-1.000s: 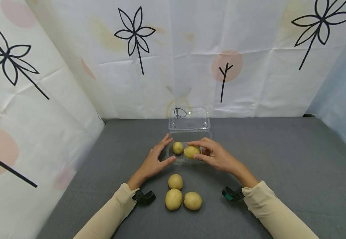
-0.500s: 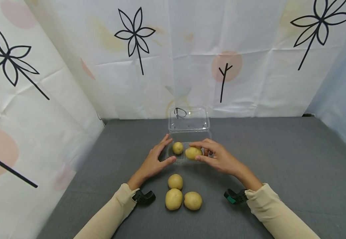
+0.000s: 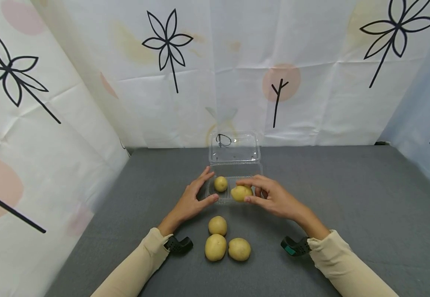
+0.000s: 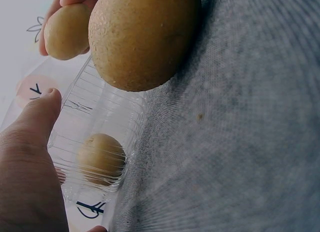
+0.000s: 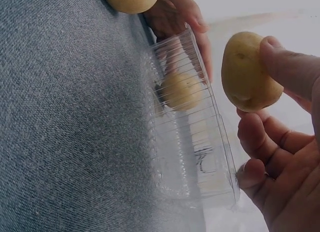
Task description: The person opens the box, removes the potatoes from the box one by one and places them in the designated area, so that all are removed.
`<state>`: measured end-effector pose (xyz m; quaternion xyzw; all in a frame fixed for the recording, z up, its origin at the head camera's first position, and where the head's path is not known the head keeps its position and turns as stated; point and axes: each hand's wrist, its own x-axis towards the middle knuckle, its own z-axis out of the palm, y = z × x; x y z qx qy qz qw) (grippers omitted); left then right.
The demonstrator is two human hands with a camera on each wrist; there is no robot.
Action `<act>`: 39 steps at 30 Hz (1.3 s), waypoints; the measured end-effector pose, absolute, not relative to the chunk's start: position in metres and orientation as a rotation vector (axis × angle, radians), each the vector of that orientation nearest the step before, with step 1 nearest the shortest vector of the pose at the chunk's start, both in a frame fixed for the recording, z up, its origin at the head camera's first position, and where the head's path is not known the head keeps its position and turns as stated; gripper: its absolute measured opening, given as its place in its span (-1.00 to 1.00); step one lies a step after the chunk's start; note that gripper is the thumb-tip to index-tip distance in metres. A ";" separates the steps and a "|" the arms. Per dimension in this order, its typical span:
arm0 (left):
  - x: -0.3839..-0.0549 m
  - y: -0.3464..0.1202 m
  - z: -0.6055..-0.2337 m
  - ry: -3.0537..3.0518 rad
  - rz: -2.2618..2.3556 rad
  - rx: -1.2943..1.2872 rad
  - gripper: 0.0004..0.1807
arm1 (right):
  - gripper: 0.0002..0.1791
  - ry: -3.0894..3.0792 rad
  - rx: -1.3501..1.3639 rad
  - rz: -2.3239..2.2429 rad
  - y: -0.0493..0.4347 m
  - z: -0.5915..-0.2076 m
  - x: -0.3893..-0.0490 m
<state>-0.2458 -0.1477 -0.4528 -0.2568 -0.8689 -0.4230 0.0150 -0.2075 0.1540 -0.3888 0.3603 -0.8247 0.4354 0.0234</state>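
Observation:
My right hand pinches a yellow potato between thumb and fingers, above the right half of a clear plastic clamshell container. In the right wrist view this potato hangs just over the container's rim. Inside the base, on the left, lies a smaller potato, visible through the ribbed wall in the left wrist view. My left hand rests by the container's left side, fingers extended and thumb at the front left corner. The container's lid stands up at the back.
Nearer to me on the grey table sit a rear potato, a front left potato and a front right potato. A white printed cloth wall rises behind the container.
My right hand, with the potato in it, has shifted slightly right and towards me over the container. The left hand and the other potatoes stay where they were.

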 end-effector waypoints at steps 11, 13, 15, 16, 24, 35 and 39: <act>-0.247 -0.148 -0.454 -2.705 -1.312 -0.802 -0.18 | -0.51 -2.553 1.174 1.373 0.155 -0.389 -0.206; -0.247 -0.148 -0.454 -2.701 -1.314 -0.804 -0.18 | -0.51 -2.549 1.178 1.379 0.155 -0.389 -0.205; -0.246 -0.148 -0.454 -2.700 -1.315 -0.803 -0.19 | -0.52 -2.551 1.180 1.384 0.155 -0.389 -0.205; -0.246 -0.148 -0.454 -2.702 -1.313 -0.802 -0.19 | -0.51 -2.554 1.182 1.387 0.155 -0.389 -0.204; -0.246 -0.148 -0.453 -2.697 -1.306 -0.803 -0.17 | -0.50 -2.603 1.220 1.422 0.156 -0.384 -0.201; -0.245 -0.148 -0.452 -2.697 -1.309 -0.796 -0.16 | -0.51 -2.625 1.305 1.562 0.153 -0.383 -0.199; -0.245 -0.148 -0.452 -2.703 -1.309 -0.790 -0.16 | -0.52 -2.633 1.344 1.608 0.152 -0.385 -0.199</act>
